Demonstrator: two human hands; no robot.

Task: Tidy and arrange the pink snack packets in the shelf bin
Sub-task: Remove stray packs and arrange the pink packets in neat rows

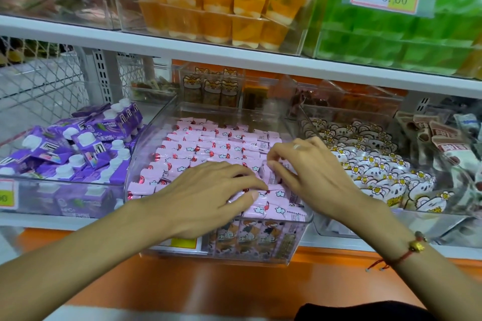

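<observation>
Pink snack packets lay in rows inside the clear plastic bin, filling it to the front rim. Left hand rested on front packets, fingers extended. Right hand pinched one upright packet. Hands were nearly touching. Front-row packets were partly hidden. Purple cartons crowded the left wall.
</observation>
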